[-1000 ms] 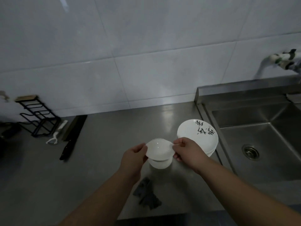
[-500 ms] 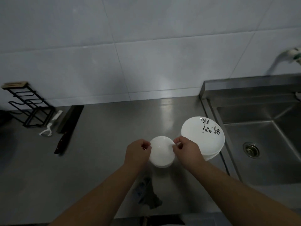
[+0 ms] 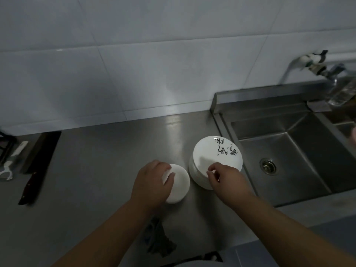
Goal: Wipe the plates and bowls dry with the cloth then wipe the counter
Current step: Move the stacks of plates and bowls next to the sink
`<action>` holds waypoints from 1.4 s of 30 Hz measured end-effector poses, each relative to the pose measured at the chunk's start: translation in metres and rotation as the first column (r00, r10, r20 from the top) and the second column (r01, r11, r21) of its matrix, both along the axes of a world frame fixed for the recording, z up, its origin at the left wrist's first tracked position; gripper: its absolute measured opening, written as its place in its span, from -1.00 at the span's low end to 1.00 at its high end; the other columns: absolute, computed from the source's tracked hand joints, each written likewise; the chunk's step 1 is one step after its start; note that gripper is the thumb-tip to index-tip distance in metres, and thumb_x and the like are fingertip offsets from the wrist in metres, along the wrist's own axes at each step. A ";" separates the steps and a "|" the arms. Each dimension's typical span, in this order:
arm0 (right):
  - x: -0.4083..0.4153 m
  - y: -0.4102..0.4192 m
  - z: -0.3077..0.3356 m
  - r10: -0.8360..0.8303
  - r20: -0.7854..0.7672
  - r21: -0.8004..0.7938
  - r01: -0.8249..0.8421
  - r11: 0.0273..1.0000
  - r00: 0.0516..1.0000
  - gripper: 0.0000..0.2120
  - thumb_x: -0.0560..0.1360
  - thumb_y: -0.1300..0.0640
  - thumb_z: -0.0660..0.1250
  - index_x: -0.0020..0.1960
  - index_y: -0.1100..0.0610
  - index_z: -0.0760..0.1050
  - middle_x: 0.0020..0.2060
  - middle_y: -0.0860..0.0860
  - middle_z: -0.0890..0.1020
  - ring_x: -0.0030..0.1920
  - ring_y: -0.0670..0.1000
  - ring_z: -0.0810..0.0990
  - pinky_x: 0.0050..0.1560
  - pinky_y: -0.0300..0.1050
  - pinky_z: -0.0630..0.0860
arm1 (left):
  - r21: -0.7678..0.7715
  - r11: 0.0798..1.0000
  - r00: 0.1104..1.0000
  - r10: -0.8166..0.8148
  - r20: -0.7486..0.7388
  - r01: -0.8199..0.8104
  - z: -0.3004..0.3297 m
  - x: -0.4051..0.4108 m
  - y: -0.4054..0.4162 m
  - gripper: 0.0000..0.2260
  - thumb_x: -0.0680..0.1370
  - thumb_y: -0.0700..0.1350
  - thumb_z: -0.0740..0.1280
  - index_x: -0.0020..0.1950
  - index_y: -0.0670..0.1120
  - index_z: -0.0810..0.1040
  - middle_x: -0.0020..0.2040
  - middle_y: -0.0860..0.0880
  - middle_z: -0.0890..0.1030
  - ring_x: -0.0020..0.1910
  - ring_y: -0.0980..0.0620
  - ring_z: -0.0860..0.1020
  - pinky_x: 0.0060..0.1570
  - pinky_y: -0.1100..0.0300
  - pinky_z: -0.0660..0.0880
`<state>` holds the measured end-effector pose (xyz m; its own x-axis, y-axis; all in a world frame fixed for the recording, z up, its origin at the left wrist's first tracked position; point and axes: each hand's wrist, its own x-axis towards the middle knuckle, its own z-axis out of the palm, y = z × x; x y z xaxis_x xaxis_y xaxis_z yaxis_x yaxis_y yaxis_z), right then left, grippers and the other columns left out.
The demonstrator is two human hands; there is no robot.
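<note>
A stack of small white bowls (image 3: pixel 180 183) stands on the steel counter (image 3: pixel 100 170). My left hand (image 3: pixel 152 182) grips its left rim, thumb lying across the top bowl. Just to the right, beside the sink, is a stack of white plates (image 3: pixel 215 155); the top one carries black brush writing. My right hand (image 3: pixel 225 178) has curled fingers on the near rim of the top plate and pinches it. A dark grey cloth (image 3: pixel 159 239) lies crumpled at the counter's near edge, partly under my left forearm.
A steel sink (image 3: pixel 300 151) with a drain (image 3: pixel 268 166) lies to the right, a tap (image 3: pixel 316 62) and a clear bottle (image 3: pixel 342 89) above it. At the left lie a knife (image 3: pixel 30 185), a dark board (image 3: pixel 41 151) and a white peeler (image 3: pixel 11 162).
The bowl held by both hands came down onto the bowl stack. My right hand let go of it and moved right to the plates' near rim. My left hand stays on the bowl.
</note>
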<state>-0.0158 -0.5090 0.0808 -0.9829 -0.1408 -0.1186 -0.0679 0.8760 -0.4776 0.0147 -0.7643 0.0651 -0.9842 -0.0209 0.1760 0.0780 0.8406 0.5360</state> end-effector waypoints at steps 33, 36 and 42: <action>-0.107 0.128 -0.089 0.215 0.442 -0.544 0.070 0.836 0.871 -0.51 0.68 -0.12 0.15 0.60 -0.19 0.20 0.45 -0.08 0.49 0.43 0.03 0.48 0.45 0.13 0.45 | 0.507 0.648 0.814 0.353 0.462 -0.568 -0.052 -0.051 0.195 -0.37 0.48 -0.08 0.29 0.53 0.24 0.25 0.22 0.43 0.54 0.23 0.37 0.51 0.29 0.17 0.46; -0.137 0.120 -0.090 0.204 0.443 -0.555 0.089 0.827 0.873 -0.44 0.64 -0.23 0.13 0.61 -0.21 0.16 0.48 -0.09 0.46 0.45 0.04 0.45 0.47 0.14 0.42 | 0.498 0.688 0.832 0.300 0.468 -0.528 -0.047 -0.085 0.183 -0.34 0.48 -0.03 0.30 0.56 0.24 0.20 0.27 0.31 0.55 0.28 0.16 0.54 0.28 0.16 0.44; -0.210 0.100 -0.115 0.177 0.445 -0.602 0.147 0.785 0.878 -0.42 0.38 -0.51 0.10 0.39 -0.48 0.21 0.46 -0.09 0.48 0.41 0.09 0.51 0.41 0.23 0.47 | 0.432 0.764 0.838 0.252 0.484 -0.480 -0.044 -0.165 0.153 -0.37 0.63 -0.13 0.31 0.63 0.04 0.10 0.34 0.03 0.49 0.24 0.02 0.44 0.20 0.22 0.32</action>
<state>-0.2253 -0.4091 -0.0340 -0.8296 -0.3550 -0.4309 0.2865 0.3917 -0.8743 -0.1506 -0.6115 0.0207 -0.8604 -0.3687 -0.3517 -0.4776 0.3429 0.8089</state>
